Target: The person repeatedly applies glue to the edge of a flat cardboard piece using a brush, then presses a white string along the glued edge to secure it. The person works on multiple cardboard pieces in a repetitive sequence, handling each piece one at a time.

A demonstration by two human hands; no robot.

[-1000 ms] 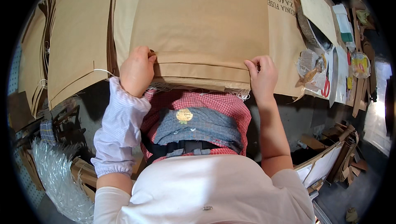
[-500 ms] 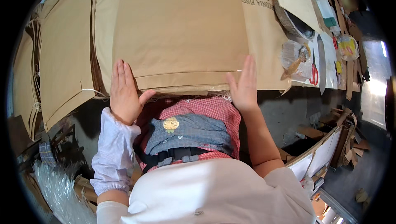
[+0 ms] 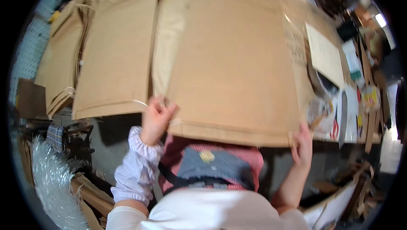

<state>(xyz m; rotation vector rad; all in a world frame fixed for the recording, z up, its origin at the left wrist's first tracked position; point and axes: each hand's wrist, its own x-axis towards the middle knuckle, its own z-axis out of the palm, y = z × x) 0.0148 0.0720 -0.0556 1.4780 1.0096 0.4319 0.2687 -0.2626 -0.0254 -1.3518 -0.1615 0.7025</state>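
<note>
A large brown paper sack [image 3: 237, 69] lies flat on the table before me, its folded hem along the near edge. My left hand [image 3: 157, 119] is at the sack's near left corner, thumb and fingers curled together; what lies between them is too blurred to make out. At the near right corner, my right hand [image 3: 302, 145] has its fingers bent round the sack's edge in a blurred grip. Left of my left hand is a stack of similar sacks [image 3: 114, 56] with a white string [image 3: 140, 104] at its near corner.
Another sack stack [image 3: 61, 66] lies farther left. On the right are a pale board [image 3: 324, 54], a plastic bag [image 3: 319, 110], red-handled scissors [image 3: 335, 129] and a long blade [image 3: 344, 113]. Shiny plastic strands [image 3: 55, 183] stand at lower left; a white panel [image 3: 335, 204] is at lower right.
Both hands have gone from lying flat with straight fingers near the sack's sides to bent fingers at its near corners. The view has shifted, showing more of the table's far side.
</note>
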